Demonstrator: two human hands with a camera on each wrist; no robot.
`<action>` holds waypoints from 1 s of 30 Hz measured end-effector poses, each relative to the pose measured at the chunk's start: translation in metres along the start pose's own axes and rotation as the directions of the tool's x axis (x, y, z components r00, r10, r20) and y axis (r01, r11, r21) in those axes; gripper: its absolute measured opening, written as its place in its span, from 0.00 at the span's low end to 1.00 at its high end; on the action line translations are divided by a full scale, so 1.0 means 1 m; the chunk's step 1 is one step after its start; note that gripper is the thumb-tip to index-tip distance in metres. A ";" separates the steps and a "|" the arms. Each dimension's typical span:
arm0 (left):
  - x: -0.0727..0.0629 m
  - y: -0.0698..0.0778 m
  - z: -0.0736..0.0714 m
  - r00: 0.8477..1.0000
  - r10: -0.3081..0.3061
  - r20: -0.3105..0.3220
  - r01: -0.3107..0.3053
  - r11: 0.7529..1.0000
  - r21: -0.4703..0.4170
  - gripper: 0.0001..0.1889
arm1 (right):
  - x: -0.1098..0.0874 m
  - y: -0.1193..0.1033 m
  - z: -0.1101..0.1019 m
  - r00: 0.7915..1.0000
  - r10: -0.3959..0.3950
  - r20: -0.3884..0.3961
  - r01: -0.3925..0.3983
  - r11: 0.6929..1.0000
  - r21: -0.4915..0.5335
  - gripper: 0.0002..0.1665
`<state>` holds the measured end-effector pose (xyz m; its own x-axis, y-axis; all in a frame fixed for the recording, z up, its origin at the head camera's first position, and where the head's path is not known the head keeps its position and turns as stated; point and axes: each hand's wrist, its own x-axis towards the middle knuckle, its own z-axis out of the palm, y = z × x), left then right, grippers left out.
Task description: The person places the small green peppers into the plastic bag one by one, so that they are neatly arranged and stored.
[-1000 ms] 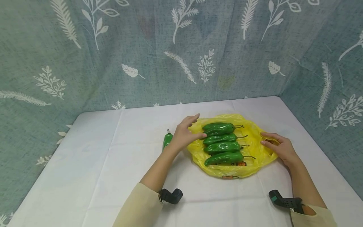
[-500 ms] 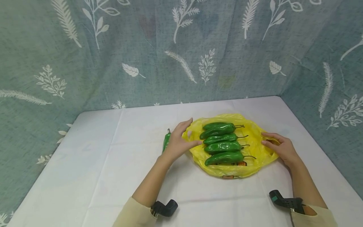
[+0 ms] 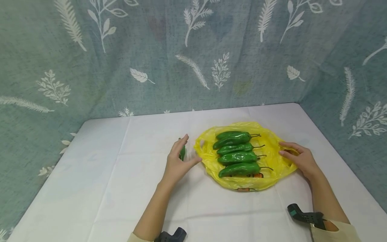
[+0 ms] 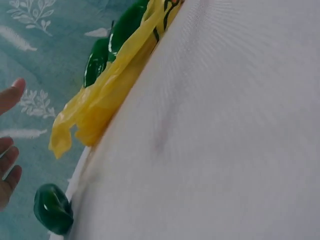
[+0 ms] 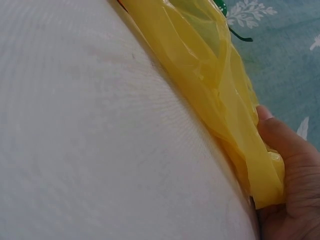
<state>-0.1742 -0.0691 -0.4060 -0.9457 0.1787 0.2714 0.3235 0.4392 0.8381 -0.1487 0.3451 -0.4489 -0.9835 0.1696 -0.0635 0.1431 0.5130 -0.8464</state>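
A yellow plastic bag (image 3: 273,163) lies spread on the white cloth, with several green chili peppers (image 3: 239,169) side by side on it, stems toward the right. My right hand (image 3: 302,161) holds the bag's right edge between thumb and fingers; the right wrist view shows the yellow plastic (image 5: 210,75) passing by the thumb (image 5: 280,135). Left of the bag, my left hand (image 3: 176,166) is held with thumb and fingers spread apart and nothing between them. Partly hidden behind it is a single green chili pepper (image 3: 182,153), also seen end-on (image 4: 52,209) in the left wrist view.
White cloth (image 3: 145,188) covers the table. A grey-green curtain (image 3: 163,94) with white leaf prints hangs behind it and along both sides. Each wrist carries a black camera mount, such as the right one (image 3: 305,215).
My left hand has drawn back leftward from the peppers on the bag to the lone pepper, its fingers apart. The right hand keeps its place at the bag's edge.
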 end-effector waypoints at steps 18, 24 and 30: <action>0.002 -0.022 -0.009 0.983 -0.175 -0.055 0.176 0.984 0.015 0.52 | 0.002 -0.002 0.003 1.000 -0.003 -0.001 0.003 1.000 0.021 0.38; 0.001 -0.031 -0.003 0.967 -0.252 -0.042 0.253 0.967 0.024 0.53 | 0.001 -0.001 0.002 1.000 -0.004 0.004 0.004 1.000 0.008 0.39; 0.000 -0.040 0.003 0.962 -0.272 -0.040 0.273 0.961 0.043 0.54 | 0.001 0.002 0.000 1.000 -0.014 0.003 0.014 1.000 0.006 0.39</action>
<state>-0.1870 -0.0846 -0.4412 -0.9985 0.0173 0.0520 0.0535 0.5090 0.8591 -0.1490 0.3462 -0.4503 -0.9857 0.1599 -0.0536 0.1291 0.5103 -0.8503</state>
